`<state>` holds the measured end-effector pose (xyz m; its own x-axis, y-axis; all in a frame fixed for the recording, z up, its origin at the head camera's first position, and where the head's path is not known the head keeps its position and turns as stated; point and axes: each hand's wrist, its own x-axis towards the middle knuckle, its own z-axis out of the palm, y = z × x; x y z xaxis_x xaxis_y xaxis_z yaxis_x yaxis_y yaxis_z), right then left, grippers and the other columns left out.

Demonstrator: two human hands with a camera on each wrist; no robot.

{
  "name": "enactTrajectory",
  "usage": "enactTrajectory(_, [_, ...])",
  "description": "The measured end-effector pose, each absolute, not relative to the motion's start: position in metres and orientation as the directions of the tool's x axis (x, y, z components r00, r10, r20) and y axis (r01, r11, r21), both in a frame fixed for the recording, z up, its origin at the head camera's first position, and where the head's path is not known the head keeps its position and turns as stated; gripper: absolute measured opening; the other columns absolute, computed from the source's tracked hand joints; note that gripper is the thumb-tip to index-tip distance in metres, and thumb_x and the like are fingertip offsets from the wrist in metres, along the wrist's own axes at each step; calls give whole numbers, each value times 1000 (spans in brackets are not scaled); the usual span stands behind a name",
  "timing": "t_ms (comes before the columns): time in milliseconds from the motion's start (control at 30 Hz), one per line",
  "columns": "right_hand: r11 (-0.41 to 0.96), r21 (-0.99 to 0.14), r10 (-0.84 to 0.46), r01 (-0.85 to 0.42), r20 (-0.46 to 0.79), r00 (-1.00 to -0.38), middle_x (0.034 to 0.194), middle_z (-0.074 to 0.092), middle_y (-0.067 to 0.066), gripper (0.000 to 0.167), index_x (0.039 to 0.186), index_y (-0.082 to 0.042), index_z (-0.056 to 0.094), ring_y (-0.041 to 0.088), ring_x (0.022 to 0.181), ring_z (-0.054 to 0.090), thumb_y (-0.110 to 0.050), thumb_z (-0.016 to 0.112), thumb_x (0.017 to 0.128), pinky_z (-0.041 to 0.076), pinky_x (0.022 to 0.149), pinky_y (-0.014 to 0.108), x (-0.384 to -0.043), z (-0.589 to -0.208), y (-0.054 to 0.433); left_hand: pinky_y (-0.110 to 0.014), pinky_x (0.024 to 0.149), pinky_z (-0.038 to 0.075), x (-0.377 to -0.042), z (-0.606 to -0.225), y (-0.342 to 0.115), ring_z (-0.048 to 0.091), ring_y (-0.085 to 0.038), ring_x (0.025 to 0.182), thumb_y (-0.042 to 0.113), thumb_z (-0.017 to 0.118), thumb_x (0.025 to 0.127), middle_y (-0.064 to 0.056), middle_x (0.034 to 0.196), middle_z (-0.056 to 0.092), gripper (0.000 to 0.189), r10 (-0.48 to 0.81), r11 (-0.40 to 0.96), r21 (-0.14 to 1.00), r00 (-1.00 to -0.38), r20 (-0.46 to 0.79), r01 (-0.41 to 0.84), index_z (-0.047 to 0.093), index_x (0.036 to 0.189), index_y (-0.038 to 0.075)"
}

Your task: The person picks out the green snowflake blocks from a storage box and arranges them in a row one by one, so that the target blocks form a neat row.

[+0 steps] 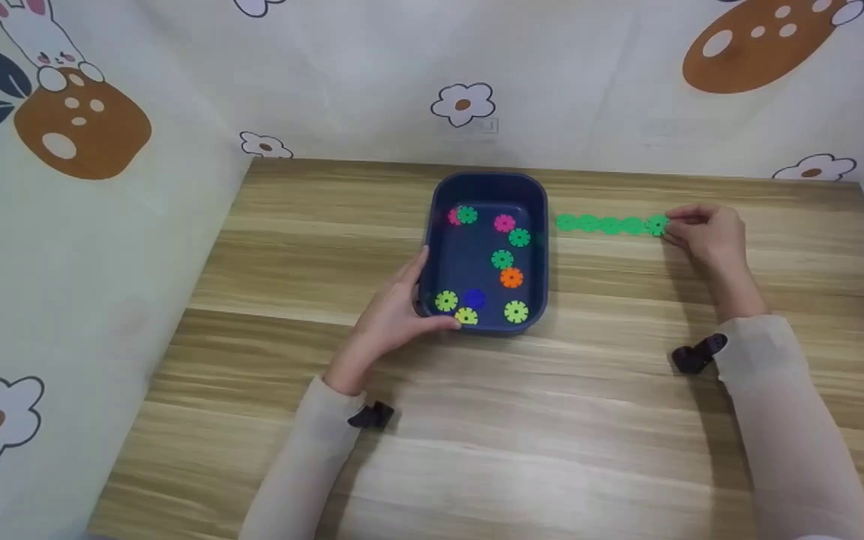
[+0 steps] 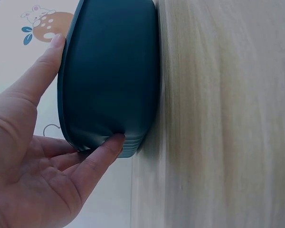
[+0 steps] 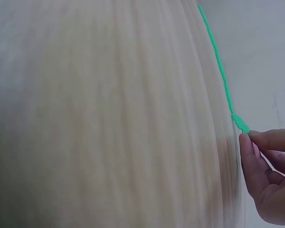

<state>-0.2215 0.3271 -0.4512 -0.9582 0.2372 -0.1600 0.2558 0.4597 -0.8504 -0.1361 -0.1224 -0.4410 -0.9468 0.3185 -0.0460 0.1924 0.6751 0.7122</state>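
Green notched discs point(image 1: 610, 225) lie in a row on the table point(image 1: 589, 390), right of a blue tray point(image 1: 462, 259). The right hand point(image 1: 713, 236) pinches the tilted end disc point(image 1: 655, 224); the left hand point(image 1: 391, 311) grips the tray's near-left corner. Levelling that disc would likely keep the row straight.

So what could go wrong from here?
The right hand pinches the tilted end green disc; a twist could knock the green row crooked.

The left hand grips the bin close beside that row; a shove rightward might bump it.
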Motion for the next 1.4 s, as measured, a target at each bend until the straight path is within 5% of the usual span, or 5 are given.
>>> enactTrajectory(333, [501,-821,252,274,-165,-954,79,63,-17,31,116,6,65,-2,80,55,-11,68,90,49,71,11,-220,-449,329,-43,112,26,-135,-441,-122,25,-28,141,48,85,69,-16,157,23,115,319,675,713,-946,-51,189,18,155,11])
enactTrajectory(600, [418,-863,268,283,-181,-946,80,65,-15,32,118,7,63,0,77,59,-12,67,91,52,68,14,-218,-445,324,-42,112,25,-135,-441,-121,25,-28,141,47,85,70,-14,157,22,115,315,675,717,-947,-62,178,17,155,11])
enactTrajectory(1100, [520,-833,206,191,-95,-974,90,65,-10,35,117,3,66,-4,77,59,-22,65,92,47,69,13,-221,-429,301,-40,112,26,-137,-442,-122,27,-26,140,52,84,67,-10,158,21,118,307,666,729,-949,-72,160,16,156,14])
enactTrajectory(1400, [388,-912,177,135,-70,-982,87,64,-8,29,114,9,63,0,75,65,-8,65,92,54,70,18,-223,-421,279,-40,113,25,-136,-442,-122,26,-26,141,53,84,66,-11,158,21,119,308,667,727,-949,-71,162,16,156,13])
